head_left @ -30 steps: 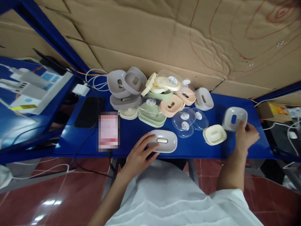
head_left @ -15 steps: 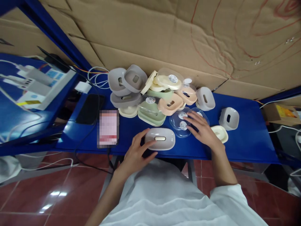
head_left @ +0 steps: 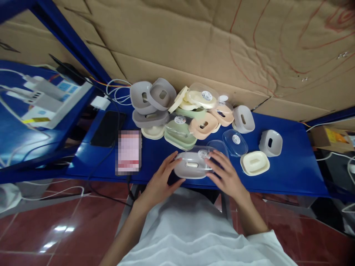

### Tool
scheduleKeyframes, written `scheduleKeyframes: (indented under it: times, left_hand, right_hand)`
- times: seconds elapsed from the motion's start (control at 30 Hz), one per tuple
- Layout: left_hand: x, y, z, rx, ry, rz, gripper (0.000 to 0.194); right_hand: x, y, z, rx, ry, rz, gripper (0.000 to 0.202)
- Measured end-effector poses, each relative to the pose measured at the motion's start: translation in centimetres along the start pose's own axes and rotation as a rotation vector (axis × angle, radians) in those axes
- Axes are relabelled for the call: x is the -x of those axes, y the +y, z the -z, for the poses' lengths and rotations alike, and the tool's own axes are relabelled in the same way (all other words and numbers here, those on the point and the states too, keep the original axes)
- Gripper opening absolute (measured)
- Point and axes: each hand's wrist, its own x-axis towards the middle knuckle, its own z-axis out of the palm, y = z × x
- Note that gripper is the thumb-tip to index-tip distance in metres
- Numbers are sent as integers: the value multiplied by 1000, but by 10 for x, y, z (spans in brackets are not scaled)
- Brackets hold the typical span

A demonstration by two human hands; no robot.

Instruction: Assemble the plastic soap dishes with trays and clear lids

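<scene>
At the table's front edge sits a grey oval soap box (head_left: 191, 173) with a pale bar in its centre slot. My left hand (head_left: 162, 177) curves around its left end, thumb and fingers holding it. Over the box lies a clear plastic lid (head_left: 194, 150) with a round white label. My right hand (head_left: 226, 175) grips the lid's right end, its fingers by the label. Whether the lid is fully seated on the rim, I cannot tell. Beyond my right fingers lie another clear lid (head_left: 234, 143) and one partly hidden by my hand.
Grey boxes (head_left: 142, 96), green trays (head_left: 180, 138), peach trays (head_left: 203, 127) and cream pieces (head_left: 151, 132) pile up at the back. Right stand a cream tray (head_left: 255, 164) and a grey box (head_left: 271, 143). A phone (head_left: 129, 151) and cables lie left; cardboard (head_left: 166, 37) backs the table.
My right hand has come left and toward me from the stacked lids, carrying one clear lid over the grey soap box. My left hand has stayed at the box's left end.
</scene>
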Motion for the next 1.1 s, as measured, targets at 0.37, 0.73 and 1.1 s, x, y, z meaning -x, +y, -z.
scheduleKeyframes:
  times: [0.37, 0.73, 1.1]
  left_hand:
    - [1, -8, -2, -3, 25, -48, 72]
    - [4, -11, -1, -21, 29, -79, 63]
    - [-14, 21, -7, 71, 222, -231, 82]
  right_hand:
    - [9, -19, -33, 114, -52, 105, 55]
    - [22, -16, -37, 188, -62, 105, 56]
    - [30, 22, 16, 149, 380, 34, 73]
